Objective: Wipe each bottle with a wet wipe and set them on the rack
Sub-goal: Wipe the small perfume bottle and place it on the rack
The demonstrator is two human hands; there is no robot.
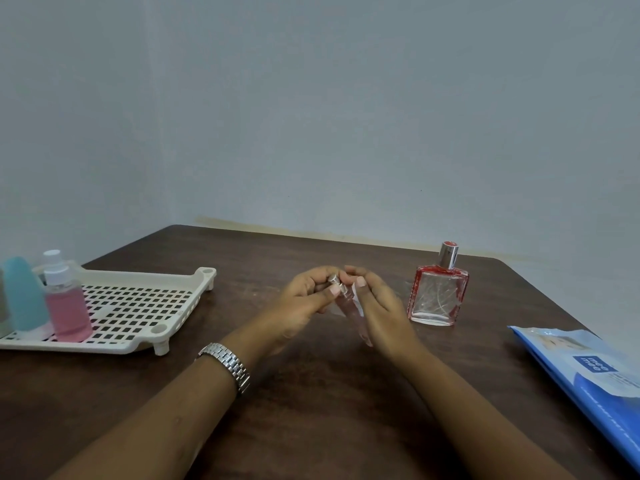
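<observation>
Wipes pack (588, 372) lies at near right on the table (311, 393). Mid-table, the left hand (301, 299) pinches the capped end of a slim bottle (336, 282), fingers curled. The right hand (381, 306) curls round the bottle's body with a white wipe (356, 296); wiping looks underway. Rack (138, 306) at left holds a pink bottle (67, 313), a blue bottle (24, 299) and a clear spray bottle (52, 258). Red perfume bottle (438, 296) stands off the rack at far right, likely not yet wiped.

A plain, pale grey-blue wall (346, 98) filled the upper part of the view, meeting a second wall (69, 133) of the same colour in a faint vertical corner at the left. A dark brown wood-grain table (277, 247) with rounded far corners stood against them. A yellowish strip (346, 234) ran along the wall's base behind the table's far edge. The light was soft and even.
</observation>
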